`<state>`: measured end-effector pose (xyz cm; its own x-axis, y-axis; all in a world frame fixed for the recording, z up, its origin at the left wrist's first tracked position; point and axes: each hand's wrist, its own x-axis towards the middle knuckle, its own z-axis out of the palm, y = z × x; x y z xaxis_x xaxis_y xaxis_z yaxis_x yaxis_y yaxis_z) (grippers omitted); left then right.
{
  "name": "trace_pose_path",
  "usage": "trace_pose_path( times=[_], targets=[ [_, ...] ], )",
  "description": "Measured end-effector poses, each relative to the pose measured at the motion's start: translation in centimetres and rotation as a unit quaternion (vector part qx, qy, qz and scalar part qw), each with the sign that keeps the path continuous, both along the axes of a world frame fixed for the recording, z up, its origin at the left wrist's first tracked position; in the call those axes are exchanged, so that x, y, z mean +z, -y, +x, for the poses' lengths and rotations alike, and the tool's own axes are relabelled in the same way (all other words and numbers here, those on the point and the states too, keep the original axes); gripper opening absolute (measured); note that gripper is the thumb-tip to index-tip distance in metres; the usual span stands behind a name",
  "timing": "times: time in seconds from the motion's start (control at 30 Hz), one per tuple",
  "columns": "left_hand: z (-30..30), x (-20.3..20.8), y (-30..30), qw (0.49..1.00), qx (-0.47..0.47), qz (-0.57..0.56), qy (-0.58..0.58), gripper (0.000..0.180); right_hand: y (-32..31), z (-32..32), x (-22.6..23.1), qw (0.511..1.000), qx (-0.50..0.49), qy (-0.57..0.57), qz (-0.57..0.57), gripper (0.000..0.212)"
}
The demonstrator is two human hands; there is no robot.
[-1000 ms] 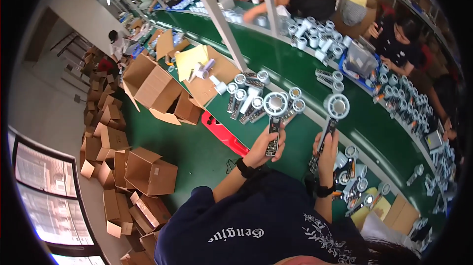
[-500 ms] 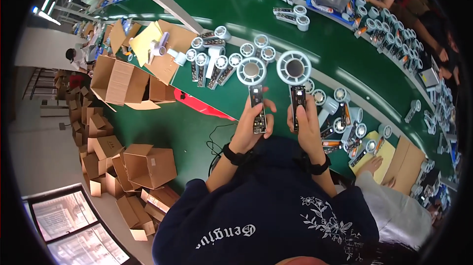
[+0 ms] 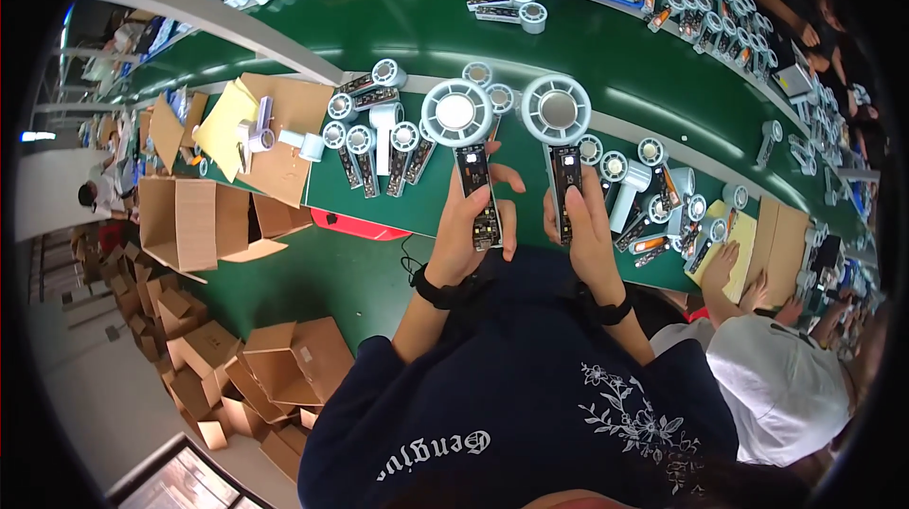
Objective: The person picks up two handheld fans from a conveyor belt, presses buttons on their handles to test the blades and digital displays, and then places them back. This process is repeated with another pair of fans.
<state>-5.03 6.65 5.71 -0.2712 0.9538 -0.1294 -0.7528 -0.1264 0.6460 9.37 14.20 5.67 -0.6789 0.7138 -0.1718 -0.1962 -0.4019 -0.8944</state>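
Upright in my left hand (image 3: 457, 236) is a half-built handheld fan (image 3: 456, 112) with a round pale-blue spoked head and a black circuit board along its bare handle. My thumb lies on the board, and the index finger sticks out to the side. A second such fan (image 3: 556, 111) is gripped by its handle in my right hand (image 3: 594, 236), with the thumb along the board's edge. The two fans stand side by side, apart, their heads above the green bench. Beyond my left hand lies a group of similar fans (image 3: 360, 140); more fans (image 3: 653, 189) lie beside my right hand.
A green conveyor belt (image 3: 407, 40) runs behind a metal rail, carrying several fans. At left are an open carton (image 3: 194, 225) and cardboard with yellow sheets (image 3: 222, 128). More cartons (image 3: 294, 362) crowd the floor. At right, a co-worker's hand (image 3: 721, 267) rests near a yellow sheet.
My view has shifted, so the bench and cartons sit differently in the picture. Both fans look slightly larger, and their heads sit higher. Each hand keeps its hold.
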Motion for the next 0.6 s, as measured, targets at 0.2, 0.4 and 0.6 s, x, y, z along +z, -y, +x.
trace_pose_path(
  times=[0.2, 0.4, 0.6],
  targets=[
    [-3.2, -2.0, -0.4, 0.994, -0.101, 0.043, 0.021, 0.040, 1.0, -3.6, 0.5, 0.996, -0.064, 0.048, 0.040, 0.027],
    [-4.6, -1.8, -2.2, 0.982, -0.186, -0.006, 0.018, 0.037, 0.8, -4.0, 0.5, 0.985, -0.135, 0.088, 0.058, 0.028],
    [-4.0, -1.9, -3.5, 0.972, -0.231, -0.021, -0.047, 0.042, 2.4, -3.1, 0.2, 0.977, -0.199, 0.076, 0.007, 0.029]
  ],
)
